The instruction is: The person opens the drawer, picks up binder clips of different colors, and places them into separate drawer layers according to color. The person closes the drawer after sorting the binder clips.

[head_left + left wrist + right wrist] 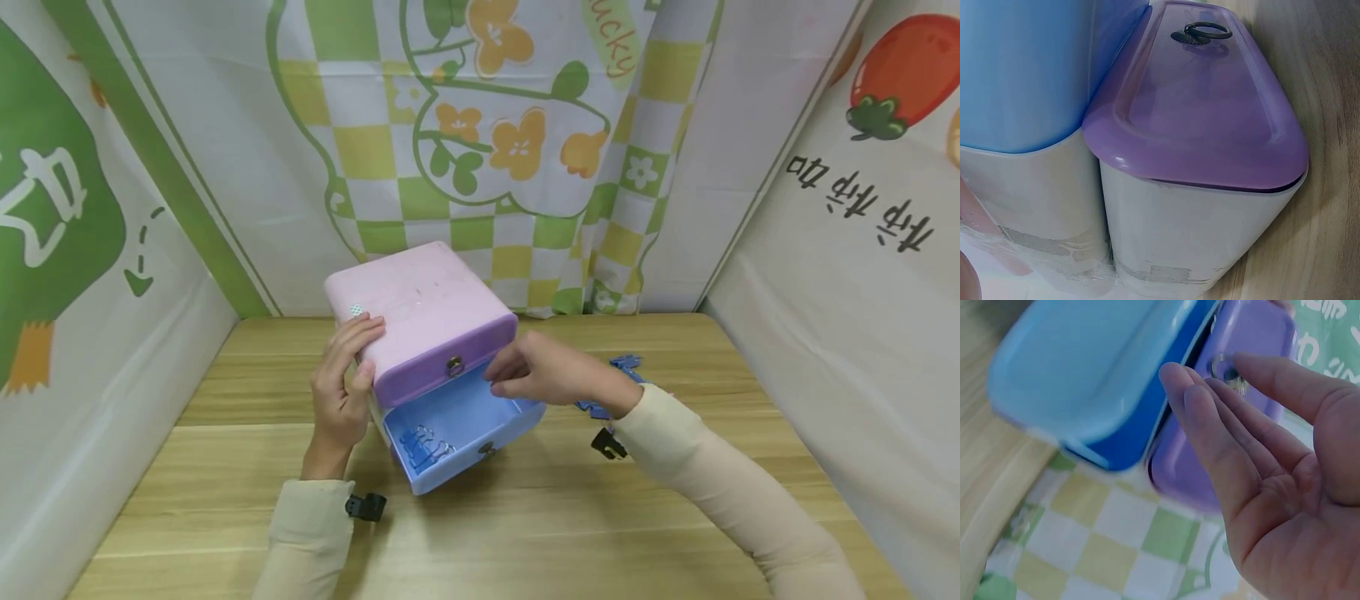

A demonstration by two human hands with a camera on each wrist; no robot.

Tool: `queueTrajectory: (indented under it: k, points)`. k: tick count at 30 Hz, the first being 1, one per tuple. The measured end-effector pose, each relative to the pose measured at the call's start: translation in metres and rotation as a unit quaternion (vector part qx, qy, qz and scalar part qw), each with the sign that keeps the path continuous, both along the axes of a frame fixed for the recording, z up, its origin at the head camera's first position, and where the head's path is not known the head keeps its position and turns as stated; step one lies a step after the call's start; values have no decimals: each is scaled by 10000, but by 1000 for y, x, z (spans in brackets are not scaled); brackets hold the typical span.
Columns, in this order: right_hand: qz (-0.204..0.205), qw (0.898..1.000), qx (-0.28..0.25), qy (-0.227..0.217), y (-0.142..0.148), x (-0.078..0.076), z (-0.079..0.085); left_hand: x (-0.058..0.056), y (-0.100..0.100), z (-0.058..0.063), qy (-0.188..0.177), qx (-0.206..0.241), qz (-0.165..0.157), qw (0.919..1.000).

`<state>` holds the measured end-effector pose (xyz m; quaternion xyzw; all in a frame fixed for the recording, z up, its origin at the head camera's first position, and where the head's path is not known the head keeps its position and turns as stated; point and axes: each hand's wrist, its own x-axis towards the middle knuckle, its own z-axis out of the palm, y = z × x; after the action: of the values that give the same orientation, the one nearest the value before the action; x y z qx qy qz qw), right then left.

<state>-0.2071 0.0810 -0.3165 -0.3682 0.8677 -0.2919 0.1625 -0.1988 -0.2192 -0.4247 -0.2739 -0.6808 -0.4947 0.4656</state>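
A small drawer box with a pink top (420, 308) stands on the table, turned at an angle. Its blue drawer (450, 408) is pulled out below the purple upper drawer (453, 362), with several blue binder clips (423, 446) in its left front corner. My left hand (341, 383) rests on the left edge of the pink top. Above the right part of the blue drawer hovers my right hand (543, 371); the right wrist view shows a gap between thumb and fingers (1216, 431), with nothing held. A purple lower drawer (1204, 112) is closed in the left wrist view.
More blue binder clips (626, 362) lie on the wooden table (600, 525) to the right, partly hidden behind the right forearm. Black wrist devices (366, 507) sit at both cuffs. A printed checkered curtain (525, 242) hangs behind the box.
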Motion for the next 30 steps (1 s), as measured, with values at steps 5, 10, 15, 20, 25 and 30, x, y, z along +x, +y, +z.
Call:
queueTrajectory:
  k: [5, 10, 15, 20, 25, 30]
  points:
    - [-450, 9987, 2, 243, 20, -6, 7, 0, -1, 1, 15, 11, 36, 10000]
    - [-774, 9961, 225, 369, 41, -16, 5, 0, -1, 1, 14, 20, 35, 10000]
    - [-997, 9919, 475, 625, 61, -31, -8, 0, -1, 1, 15, 21, 12, 10000]
    - [-923, 9901, 770, 722, 81, -45, -25, -1, 0, 1, 40, 44, -29, 10000]
    - [-942, 9879, 1056, 629, 98, -57, -43, 0, 1, -1, 69, 63, -24, 10000]
    - [-1085, 9856, 1204, 478, 110, -67, -60, 0, 1, -1, 36, 22, 8, 10000]
